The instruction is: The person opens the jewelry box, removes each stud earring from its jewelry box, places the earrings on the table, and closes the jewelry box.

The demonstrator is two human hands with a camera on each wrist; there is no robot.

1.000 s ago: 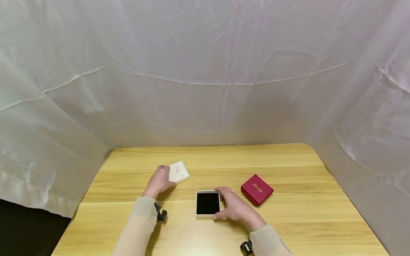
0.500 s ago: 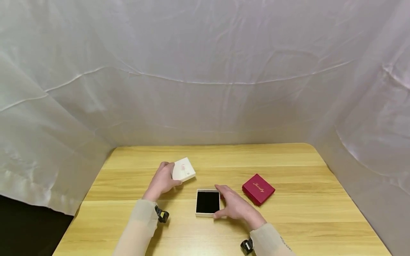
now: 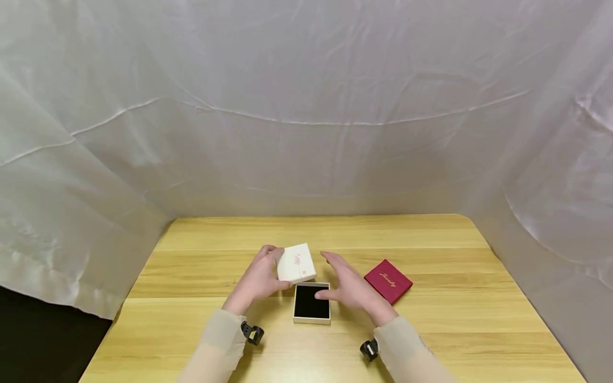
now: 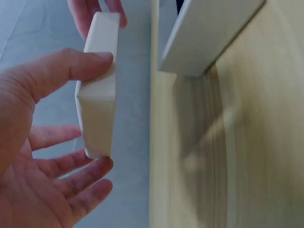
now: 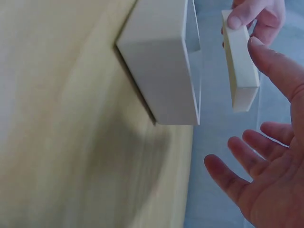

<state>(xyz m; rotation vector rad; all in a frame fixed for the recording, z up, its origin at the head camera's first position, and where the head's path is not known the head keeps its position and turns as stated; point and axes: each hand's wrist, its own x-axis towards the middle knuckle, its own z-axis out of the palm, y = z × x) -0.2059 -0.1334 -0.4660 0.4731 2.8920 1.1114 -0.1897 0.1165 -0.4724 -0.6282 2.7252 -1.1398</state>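
Observation:
Between thumb and fingers, my left hand (image 3: 258,276) grips a white box lid (image 3: 295,264) with pink print on top. In the left wrist view the lid (image 4: 99,85) is held in the air, above the table. Just below it in the head view lies an open white box bottom (image 3: 312,320) with a black lining (image 3: 311,301). My right hand (image 3: 351,287) hovers over the right side of that box, thumb and fingers spread. The right wrist view shows the right hand (image 5: 280,161) apart from both the lid and the box bottom (image 5: 156,71).
A dark red box (image 3: 388,281) with gold lettering lies to the right, beyond the right hand. The wooden table (image 3: 431,340) is enclosed by pale hanging cloth (image 3: 306,159) at the back and sides.
My left hand has lifted the white lid and carried it right, close to the box bottom. The right hand has let go of the box's sides and risen above it.

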